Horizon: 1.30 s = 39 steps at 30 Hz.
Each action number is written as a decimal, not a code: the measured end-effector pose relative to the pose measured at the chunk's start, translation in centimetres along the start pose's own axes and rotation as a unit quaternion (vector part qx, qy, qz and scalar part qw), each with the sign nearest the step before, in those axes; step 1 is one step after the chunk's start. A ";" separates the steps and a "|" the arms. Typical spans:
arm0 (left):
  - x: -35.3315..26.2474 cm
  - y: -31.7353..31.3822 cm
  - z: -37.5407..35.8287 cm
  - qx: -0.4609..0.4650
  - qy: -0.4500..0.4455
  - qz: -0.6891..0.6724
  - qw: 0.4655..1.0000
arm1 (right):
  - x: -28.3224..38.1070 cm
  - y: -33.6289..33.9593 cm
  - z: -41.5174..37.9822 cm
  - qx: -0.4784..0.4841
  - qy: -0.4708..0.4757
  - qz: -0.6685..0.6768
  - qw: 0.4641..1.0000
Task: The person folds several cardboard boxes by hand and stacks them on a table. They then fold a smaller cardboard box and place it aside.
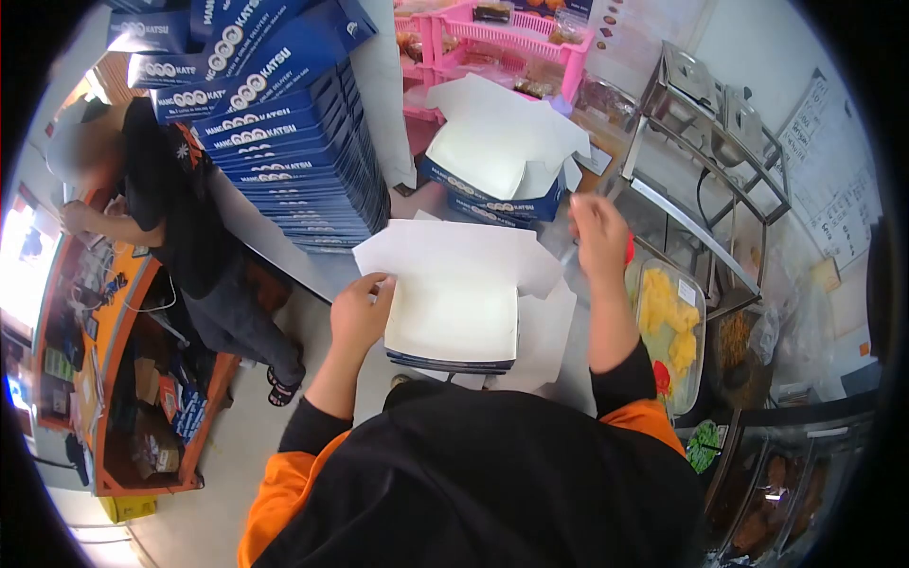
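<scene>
At the far left, a co-worker in black (180, 208) is seen beside an orange desk (121, 293). Next, blue printed cartons (294, 170) are piled in a tall stack. The left hand (362, 310) is half open, its fingertips brought to the left edge of the near open box (453, 320); whether the cardboard is pinched cannot be told. That box, white inside, is set on other blue ones on the counter (579, 381), directly before the body. Beyond it, the far open box (478, 163) is likewise stacked, with pink baskets (557, 47) placed behind. The right hand (599, 237) is raised near that box's right side, fingers loosely curled and parted. To its right, yellow food (670, 317) is held in a clear container (702, 355), near a metal rack (696, 216).
</scene>
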<state>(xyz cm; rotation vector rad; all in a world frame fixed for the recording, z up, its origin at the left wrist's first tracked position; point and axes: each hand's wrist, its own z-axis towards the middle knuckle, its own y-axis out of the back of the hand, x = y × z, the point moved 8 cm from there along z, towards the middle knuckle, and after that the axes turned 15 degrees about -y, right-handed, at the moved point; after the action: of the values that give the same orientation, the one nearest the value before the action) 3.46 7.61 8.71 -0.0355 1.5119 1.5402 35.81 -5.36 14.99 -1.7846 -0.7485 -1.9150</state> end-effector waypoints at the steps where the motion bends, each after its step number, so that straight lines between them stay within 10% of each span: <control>1: 0.3 0.6 -0.7 -0.042 0.036 -0.073 0.996 | 0.6 -0.6 2.8 -0.052 0.016 -0.129 0.990; 5: 0.9 -1.7 -3.3 -0.080 -0.145 -0.265 0.950 | 0.8 -4.4 7.5 -0.144 0.177 -0.416 0.880; 8: 1.5 -3.2 -4.7 -0.064 -0.144 -0.310 0.938 | 1.3 -9.0 9.2 -0.049 0.107 -0.448 0.887; 14: 1.1 -3.1 -6.0 -0.060 -0.102 -0.264 0.957 | -6.0 -13.2 14.7 0.129 -0.005 -0.670 0.731; 17: 0.4 -2.8 -6.4 -0.071 -0.083 -0.273 0.956 | -7.3 -13.1 17.2 0.033 0.036 -0.618 0.785; 24: 0.3 -2.8 -6.3 -0.064 -0.078 -0.284 0.954 | -10.1 -12.5 15.7 0.188 -0.158 -0.626 0.740; 28: 0.4 -2.6 -6.4 -0.066 -0.102 -0.253 0.960 | -11.3 -13.9 16.0 0.214 -0.057 -0.659 0.719; 31: 0.4 -2.7 -6.2 -0.070 -0.093 -0.262 0.958 | -11.3 -15.1 17.2 0.198 0.240 -0.806 0.503; 35: -0.1 -1.8 -5.7 -0.083 -0.093 -0.234 0.964 | -4.7 -10.0 19.8 0.039 0.228 -0.755 0.614; 39: -1.0 2.1 -5.6 -0.195 -0.180 -0.196 0.944 | 8.2 -2.0 9.5 -0.114 0.203 -0.373 0.898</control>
<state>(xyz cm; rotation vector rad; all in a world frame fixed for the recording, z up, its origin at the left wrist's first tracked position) -0.46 3.05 9.59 -0.2545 0.8371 1.4027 41.15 2.70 23.23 -1.1989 -1.2001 -2.8530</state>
